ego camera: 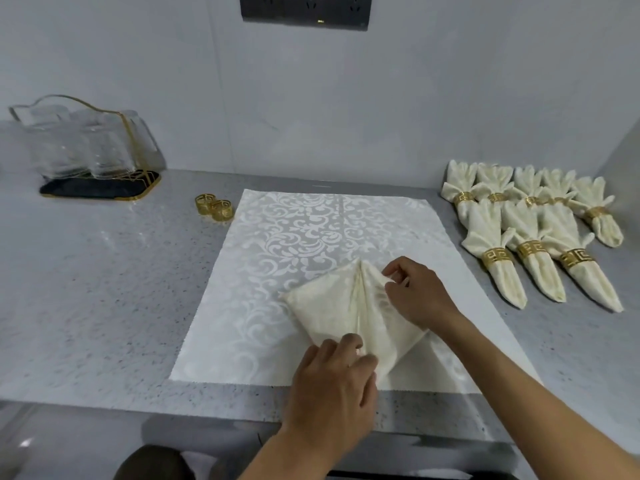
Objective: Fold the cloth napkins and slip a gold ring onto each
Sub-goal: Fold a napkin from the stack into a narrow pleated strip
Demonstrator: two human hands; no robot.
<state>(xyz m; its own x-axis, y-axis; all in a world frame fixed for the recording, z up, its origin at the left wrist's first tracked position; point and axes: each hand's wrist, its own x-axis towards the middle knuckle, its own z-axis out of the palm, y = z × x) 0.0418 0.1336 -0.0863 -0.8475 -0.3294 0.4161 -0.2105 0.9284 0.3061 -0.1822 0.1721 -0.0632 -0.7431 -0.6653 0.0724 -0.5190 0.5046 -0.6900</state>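
A cream cloth napkin (332, 306) lies folded into a kite-like shape on a white patterned mat (294, 230). My left hand (332, 386) pinches the napkin's near tip at the mat's front edge. My right hand (419, 296) pinches the right flap near the centre fold. Two loose gold rings (214, 206) stand side by side on the counter, just left of the mat's far corner. Several finished napkins (533, 233), each with a gold ring round it, lie in two rows at the right.
A clear acrylic holder with gold trim on a dark base (100, 154) stands at the back left. The grey speckled counter (104, 289) meets walls at the back and far right. A dark outlet strip (304, 10) is mounted on the back wall.
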